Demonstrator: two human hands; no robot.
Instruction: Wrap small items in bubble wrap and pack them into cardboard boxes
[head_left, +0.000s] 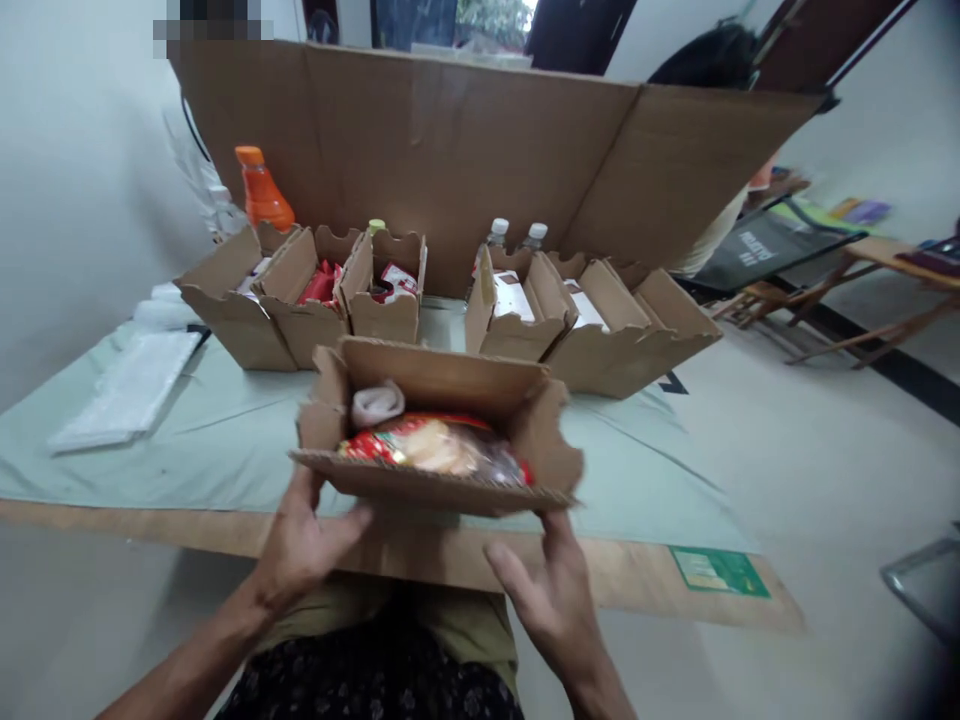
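An open cardboard box [435,385] is held up above the table's near edge. Inside it lie a red snack packet [431,445] and a white rolled item [377,402]. My left hand [304,540] grips the box's lower left corner from beneath, thumb on the front flap. My right hand [551,590] supports the lower right corner, fingers curled under the box.
A pale green cloth [187,440] covers the table. Two groups of open cardboard boxes [300,300] [592,320] stand behind, with an orange bottle [262,192] and water bottles [495,235]. A tall cardboard screen [465,150] backs them. White packets [127,390] lie left. Chairs [772,260] stand right.
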